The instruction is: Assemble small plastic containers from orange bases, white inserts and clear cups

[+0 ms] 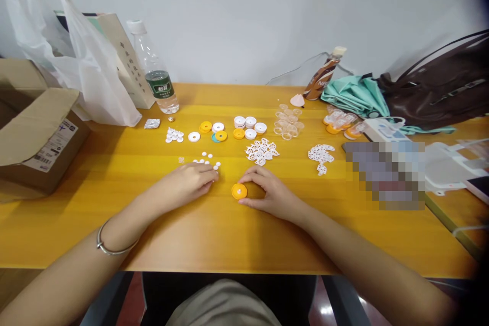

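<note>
My right hand [273, 193] grips an orange round plastic case [239, 191] at its edge, between thumb and fingers. The case rests on or just above the table, with a small pale piece at its centre. To the left, my left hand [194, 181] is palm down, its fingers pinched on a small white gear [216, 167]; the fingertips partly hide it. More small white discs [204, 154] lie just beyond that hand. Past my right hand is a heap of white openwork plastic pieces [262, 152].
Farther back are orange and white round cases [239, 134], clear round covers [288, 123] and white knobs [174, 135]. A water bottle [158, 84] and cardboard box [46, 137] stand left. At right are more openwork pieces [321, 154], a coffee bottle [324, 74] and a brown bag [439, 81].
</note>
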The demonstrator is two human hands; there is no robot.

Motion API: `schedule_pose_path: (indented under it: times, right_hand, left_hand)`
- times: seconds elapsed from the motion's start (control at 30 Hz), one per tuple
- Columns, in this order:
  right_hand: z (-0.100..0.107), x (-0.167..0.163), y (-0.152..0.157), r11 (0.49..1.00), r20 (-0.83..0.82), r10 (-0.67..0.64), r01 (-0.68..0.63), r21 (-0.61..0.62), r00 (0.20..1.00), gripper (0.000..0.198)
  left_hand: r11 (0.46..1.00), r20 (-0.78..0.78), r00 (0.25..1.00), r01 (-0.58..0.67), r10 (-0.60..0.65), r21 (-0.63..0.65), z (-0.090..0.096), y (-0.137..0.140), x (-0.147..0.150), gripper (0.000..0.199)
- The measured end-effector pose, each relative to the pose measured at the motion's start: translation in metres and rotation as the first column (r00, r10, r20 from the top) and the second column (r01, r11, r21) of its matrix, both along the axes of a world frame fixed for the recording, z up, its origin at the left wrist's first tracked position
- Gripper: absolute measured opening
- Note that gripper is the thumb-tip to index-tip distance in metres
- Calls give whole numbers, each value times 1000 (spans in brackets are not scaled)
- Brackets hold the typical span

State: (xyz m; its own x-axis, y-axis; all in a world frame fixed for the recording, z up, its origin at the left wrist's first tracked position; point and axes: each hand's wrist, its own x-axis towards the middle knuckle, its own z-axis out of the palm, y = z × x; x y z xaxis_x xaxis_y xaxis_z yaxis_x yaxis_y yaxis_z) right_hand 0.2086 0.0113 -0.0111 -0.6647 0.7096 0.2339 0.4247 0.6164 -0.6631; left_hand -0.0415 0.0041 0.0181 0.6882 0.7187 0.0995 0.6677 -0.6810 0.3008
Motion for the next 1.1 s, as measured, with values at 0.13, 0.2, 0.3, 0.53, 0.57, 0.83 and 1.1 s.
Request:
schedule_pose_path:
  times: [0.13, 0.2, 0.3, 0.53, 0.57, 0.83, 1.1]
  right_hand:
    - [-1, 0, 0, 1000, 8, 0, -1, 19, 1000, 28]
    - [-2, 0, 0, 1000, 1, 6, -6, 29, 1000, 28]
    - [-3, 0, 0, 999, 2, 13, -14, 43, 1000, 26]
    - [-6, -2, 2, 999, 3, 12, -13, 49, 1000, 26]
    - [-6, -2, 2, 999, 2, 11, -11, 47, 1000, 27]
    - [-4, -2, 2, 999, -8, -7, 7, 37, 1000, 27]
    - [-6, -1, 2, 1000, -14, -2, 2, 26, 1000, 29]
  left_hand:
    - [996, 114, 990, 84, -84, 11, -6, -6, 13, 19]
    - [991, 190, 972, 131, -135, 36, -10, -9, 20, 19]
    - [982, 256, 950, 159, -181, 104, -15, -12, 28, 20]
    - [963, 175, 968, 140, -183, 232, -19, -11, 30, 17]
    - [960, 163, 969, 143, -185, 241, -19, -11, 30, 17]
    - [954, 123, 978, 133, -171, 269, -17, -12, 31, 21]
    - [970, 133, 978, 129, -158, 205, -10, -10, 21, 19]
